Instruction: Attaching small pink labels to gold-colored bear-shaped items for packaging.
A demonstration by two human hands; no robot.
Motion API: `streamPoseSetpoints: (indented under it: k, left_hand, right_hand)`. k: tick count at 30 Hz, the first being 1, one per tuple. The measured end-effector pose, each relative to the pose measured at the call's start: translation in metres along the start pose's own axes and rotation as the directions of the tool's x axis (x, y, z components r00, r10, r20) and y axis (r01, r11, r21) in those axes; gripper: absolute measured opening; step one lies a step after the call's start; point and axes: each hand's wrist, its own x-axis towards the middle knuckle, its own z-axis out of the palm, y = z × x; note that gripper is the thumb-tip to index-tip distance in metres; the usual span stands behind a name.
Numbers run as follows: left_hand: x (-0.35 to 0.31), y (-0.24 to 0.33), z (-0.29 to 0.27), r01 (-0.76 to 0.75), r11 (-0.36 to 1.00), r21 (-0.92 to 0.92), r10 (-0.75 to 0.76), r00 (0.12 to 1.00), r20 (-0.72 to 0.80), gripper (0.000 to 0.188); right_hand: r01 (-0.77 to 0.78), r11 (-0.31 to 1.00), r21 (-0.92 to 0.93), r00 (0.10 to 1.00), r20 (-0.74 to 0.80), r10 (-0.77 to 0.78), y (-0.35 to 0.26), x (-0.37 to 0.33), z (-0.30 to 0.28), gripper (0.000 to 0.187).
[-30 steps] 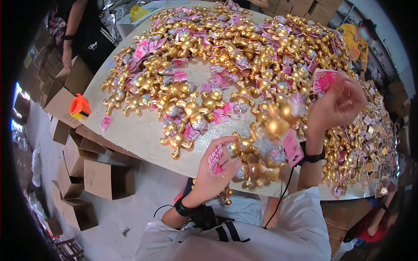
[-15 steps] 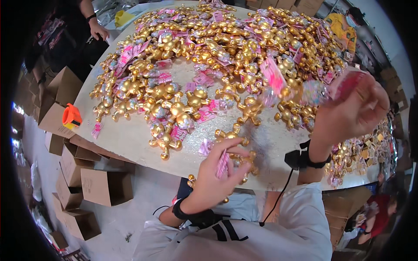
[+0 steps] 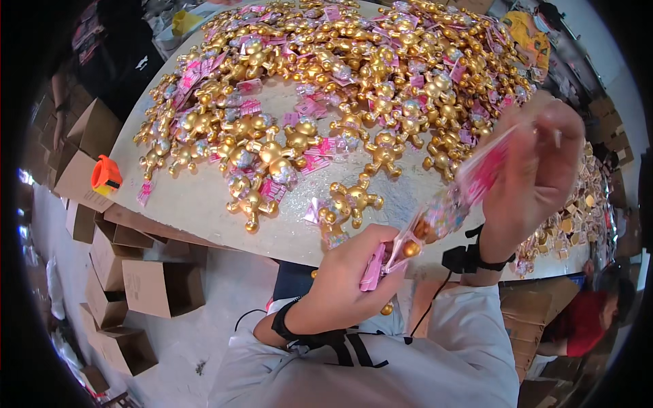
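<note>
My left hand [image 3: 357, 268] is closed near the table's front edge, gripping a folded pink-and-clear packet [image 3: 373, 268]. Small gold balls show at its fingers and below it; what they belong to is mostly hidden. My right hand [image 3: 534, 160], raised to the right and blurred, pinches a pink card [image 3: 483, 170]. From this card a clear section with multicoloured bits [image 3: 445, 214] runs down to my left hand, with a gold ball [image 3: 411, 249] at its lower end. Just beyond my left hand lies a gold bear-shaped figure [image 3: 357, 198] on the table.
A large pile of gold figures with pink cards [image 3: 381, 61] covers the far part of the white table [image 3: 190, 217]. An orange tape dispenser [image 3: 106, 175] sits at its left edge. Open cardboard boxes [image 3: 163, 289] stand on the floor at left. Other people are nearby, one in red [image 3: 588, 319].
My right hand has come slightly left, and the card and clear section it holds now stretch down to my left hand. My left hand has shifted a little right and nearer me.
</note>
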Motion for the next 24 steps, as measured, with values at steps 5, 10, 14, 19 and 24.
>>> streamPoseSetpoints:
  k: [5,10,14,19,24]
  left_hand:
    - [-0.003,-0.001,-0.011,-0.011,0.991,-0.135,0.021,0.997,0.075,0.034]
    - [-0.003,-0.006,-0.020,0.078,0.902,-0.425,-0.015,0.989,0.150,0.046]
    - [-0.005,-0.015,-0.014,-0.007,0.717,-0.697,0.003,1.000,-0.008,0.028]
    - [-0.002,-0.026,-0.014,-0.022,0.493,-0.870,-0.030,0.999,-0.042,0.028]
    - [-0.006,-0.013,0.007,-0.149,0.828,-0.541,-0.026,0.953,-0.302,0.023]
  right_hand:
    - [-0.494,0.856,0.152,0.844,0.321,0.431,-0.014,-0.024,-0.011,0.026]
    - [-0.496,0.867,-0.036,0.759,0.466,0.454,-0.018,-0.046,-0.007,0.029]
    - [-0.179,0.980,-0.084,0.926,0.321,0.197,-0.014,-0.045,-0.006,0.022]
    - [-0.488,0.700,0.521,0.832,0.035,0.554,-0.043,-0.032,-0.004,0.017]
    - [-0.740,0.501,0.449,0.649,0.279,0.708,-0.055,-0.061,0.010,0.018]
